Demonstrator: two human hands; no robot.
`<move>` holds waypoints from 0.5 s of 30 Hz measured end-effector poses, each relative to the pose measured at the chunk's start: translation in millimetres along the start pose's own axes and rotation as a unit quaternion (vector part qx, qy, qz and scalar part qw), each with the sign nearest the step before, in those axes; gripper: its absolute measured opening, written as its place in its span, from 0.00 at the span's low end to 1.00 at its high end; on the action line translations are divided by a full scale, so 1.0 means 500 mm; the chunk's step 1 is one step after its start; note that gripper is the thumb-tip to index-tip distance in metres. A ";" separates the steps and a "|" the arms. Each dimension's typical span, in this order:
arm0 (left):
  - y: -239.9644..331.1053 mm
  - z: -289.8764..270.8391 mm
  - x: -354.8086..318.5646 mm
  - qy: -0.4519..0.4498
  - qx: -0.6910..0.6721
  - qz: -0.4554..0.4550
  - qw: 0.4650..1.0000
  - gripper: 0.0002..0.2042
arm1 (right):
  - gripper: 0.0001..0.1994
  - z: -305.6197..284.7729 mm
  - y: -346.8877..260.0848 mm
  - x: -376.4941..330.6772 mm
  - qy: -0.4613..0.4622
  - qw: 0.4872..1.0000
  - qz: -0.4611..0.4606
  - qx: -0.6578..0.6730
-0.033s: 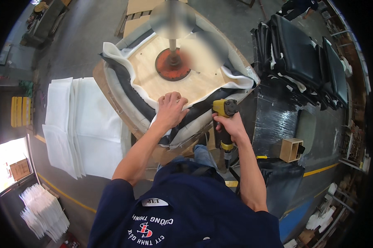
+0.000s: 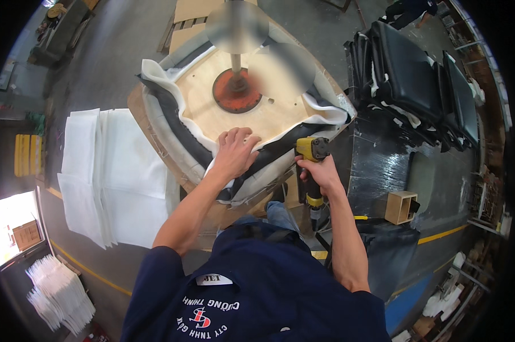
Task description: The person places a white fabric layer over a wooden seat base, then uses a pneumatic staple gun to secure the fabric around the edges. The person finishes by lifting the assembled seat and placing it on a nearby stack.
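In front of me sits a seat panel: a pale plywood board (image 2: 197, 94) with a black cover (image 2: 197, 149) and white padding (image 2: 183, 117) folded up around its edges. My left hand (image 2: 236, 154) is at the near corner, fingers bent and closed over the cover's edge, fingertips against the board. My right hand (image 2: 321, 174) grips a yellow and black staple gun (image 2: 311, 149), its head beside the panel's near right edge and apart from the left hand. A red round press foot (image 2: 229, 105) on a metal post bears down on the board. Blurred patches hide the panel's far part.
White padding sheets (image 2: 132, 171) are stacked at the left. Black upholstered panels (image 2: 408, 74) lie piled at the right, above a plastic-wrapped surface (image 2: 377, 165) with a small wooden box (image 2: 400, 206). Another person (image 2: 408, 12) is at the far right.
The view has shifted very slightly. Both hands keep nearly the same places and grips; the staple gun sits marginally differently against the panel edge.
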State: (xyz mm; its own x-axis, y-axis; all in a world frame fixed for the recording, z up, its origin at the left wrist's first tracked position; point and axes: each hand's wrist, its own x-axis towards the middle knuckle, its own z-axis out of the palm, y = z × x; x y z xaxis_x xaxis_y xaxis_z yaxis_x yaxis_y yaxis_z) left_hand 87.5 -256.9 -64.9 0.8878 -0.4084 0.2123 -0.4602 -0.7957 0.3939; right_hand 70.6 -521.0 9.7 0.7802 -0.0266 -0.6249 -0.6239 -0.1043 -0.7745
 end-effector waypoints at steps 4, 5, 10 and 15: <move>0.054 0.002 0.045 -0.091 0.029 0.224 0.970 0.27 | 0.09 -0.055 -0.013 0.024 0.009 1.000 -0.019 -0.020; 0.044 0.041 0.046 -0.119 0.015 0.254 0.960 0.29 | 0.09 -0.053 -0.017 0.041 -0.005 0.999 -0.017 -0.026; 0.046 0.089 0.089 -0.142 0.064 0.221 0.963 0.30 | 0.11 -0.050 -0.047 0.059 -0.024 0.998 -0.008 -0.053; 0.055 0.094 0.088 -0.170 0.023 0.168 0.971 0.30 | 0.11 -0.021 -0.070 0.069 -0.029 0.996 0.022 -0.087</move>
State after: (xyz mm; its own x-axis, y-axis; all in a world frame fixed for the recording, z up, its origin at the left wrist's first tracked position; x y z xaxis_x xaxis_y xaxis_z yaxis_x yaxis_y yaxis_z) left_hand 114.5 -317.5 -86.8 0.6432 -0.7656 0.0120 -0.7298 -0.6083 0.3119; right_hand 119.6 -528.9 16.2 0.7455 0.0219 -0.6662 -0.6360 -0.2758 -0.7207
